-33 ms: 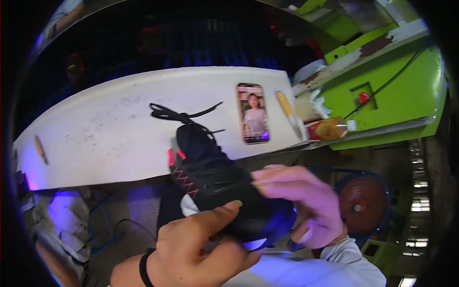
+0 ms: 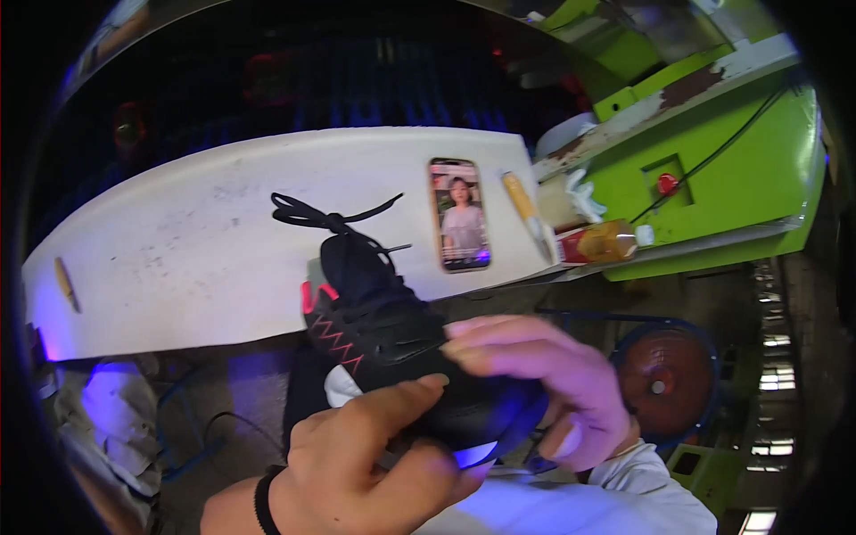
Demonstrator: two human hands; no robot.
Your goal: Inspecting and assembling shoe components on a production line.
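Pressing one fingertip onto the black shoe, I have my left hand clamped on its near left side, that digit laid across the upper with the nail showing and the lower ones bent in toward the toe. My right hand arches over the right side, its fingers close together and their tips on the upper, while the thumb sits lower and apart from them, near the toe; whether it truly grips I cannot tell. The shoe is between my hands, above my lap, toe turned near and right, its far end reaching over the edge of the white table. My lower left fingers are partly hidden and blurred, the underside of the shoe is out of sight, and bluish glare muddies the toe and my right knuckles. At the picture's lower rim my left forearm is cut off just past a black wristband. The upper is dark and smooth, with pinkish-red zigzag stitching down its left side, a brighter pink-red strip near the far end and a white patch nearer me. Its black laces are gathered in a loop beyond the far end, with loose ends trailing right, left of the phone.
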